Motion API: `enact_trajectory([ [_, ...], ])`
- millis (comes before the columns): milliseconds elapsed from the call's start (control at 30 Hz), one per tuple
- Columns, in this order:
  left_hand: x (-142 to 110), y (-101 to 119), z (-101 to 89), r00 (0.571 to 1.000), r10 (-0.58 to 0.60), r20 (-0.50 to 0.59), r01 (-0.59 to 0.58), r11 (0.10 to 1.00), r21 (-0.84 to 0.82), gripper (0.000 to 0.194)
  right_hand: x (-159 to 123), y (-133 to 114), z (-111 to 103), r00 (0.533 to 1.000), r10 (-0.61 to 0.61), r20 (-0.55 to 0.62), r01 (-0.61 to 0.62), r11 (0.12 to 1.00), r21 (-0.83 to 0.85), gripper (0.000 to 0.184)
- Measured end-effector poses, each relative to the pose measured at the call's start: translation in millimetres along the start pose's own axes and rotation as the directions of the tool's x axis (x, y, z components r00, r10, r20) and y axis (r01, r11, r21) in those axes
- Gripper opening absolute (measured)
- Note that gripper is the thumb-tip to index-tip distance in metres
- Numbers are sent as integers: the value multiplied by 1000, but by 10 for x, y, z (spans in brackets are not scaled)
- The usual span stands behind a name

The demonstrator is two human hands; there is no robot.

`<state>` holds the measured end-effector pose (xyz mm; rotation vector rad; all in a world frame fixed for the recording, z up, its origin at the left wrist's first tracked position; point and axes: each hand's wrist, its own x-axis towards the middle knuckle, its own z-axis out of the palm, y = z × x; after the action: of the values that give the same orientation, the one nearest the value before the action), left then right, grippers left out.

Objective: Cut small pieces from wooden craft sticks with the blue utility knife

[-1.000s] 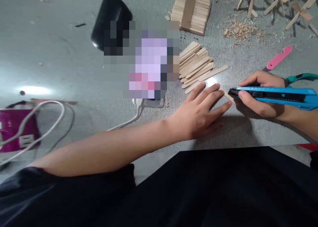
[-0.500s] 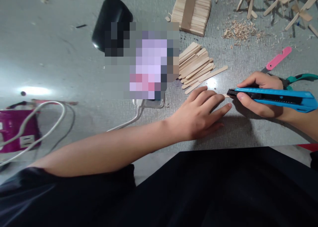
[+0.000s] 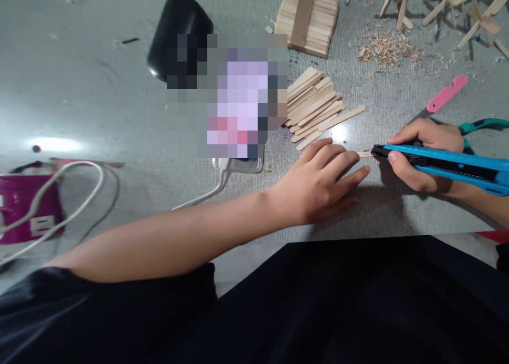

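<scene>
My left hand (image 3: 320,178) lies on the table with its fingers spread. A craft stick (image 3: 365,154) pokes out to the right from under its fingertips; most of the stick is hidden beneath them. My right hand (image 3: 431,154) grips a blue utility knife (image 3: 449,159), lying almost level. The knife's black tip is at the exposed right end of the stick; the blade itself is too small to make out. Just beyond my left fingers lies a loose pile of craft sticks (image 3: 314,104).
A paper-banded bundle of craft sticks (image 3: 318,22) stands farther back, near wood shavings (image 3: 384,51) and crossed sticks (image 3: 445,3). By my right hand lie a pink-handled knife (image 3: 447,94) and green-handled pliers (image 3: 483,124). A cabled, blurred phone (image 3: 242,104), black object (image 3: 178,37) and purple container (image 3: 29,207) are leftward.
My right hand and the utility knife have shifted right and slightly toward me, so more of the stick's end shows. My left hand has stayed in place.
</scene>
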<state>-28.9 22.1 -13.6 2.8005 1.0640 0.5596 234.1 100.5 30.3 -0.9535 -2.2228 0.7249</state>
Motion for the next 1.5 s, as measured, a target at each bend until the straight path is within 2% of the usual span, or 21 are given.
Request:
enact_trajectory([
  [167,-2,-7,4,1000,4,-11,-4,1000,4,48,-12,35,6,1000,-29,1,29,1000,-2,7],
  [500,8,-5,18,1000,5,-13,-5,1000,-11,50,-38,18,-9,1000,-4,26,4,1000,-11,9],
  [667,13,-6,12,1000,1,-17,-1,1000,-20,50,-26,20,-6,998,-43,36,44,999,-15,8],
  [900,4,-8,17,1000,-4,-14,3,1000,-30,49,-19,40,15,997,29,67,-32,998,56,10],
  [1133,-4,-16,28,1000,-11,-9,10,999,-42,49,-19,97,26,995,-69,66,64,995,79,7],
  [1300,-3,-18,27,1000,-16,-1,16,1000,-25,49,-10,74,41,998,-21,56,16,996,91,10],
  [1500,-1,-18,3,1000,-11,6,11,999,-36,49,-35,80,44,993,81,90,-83,996,24,10],
])
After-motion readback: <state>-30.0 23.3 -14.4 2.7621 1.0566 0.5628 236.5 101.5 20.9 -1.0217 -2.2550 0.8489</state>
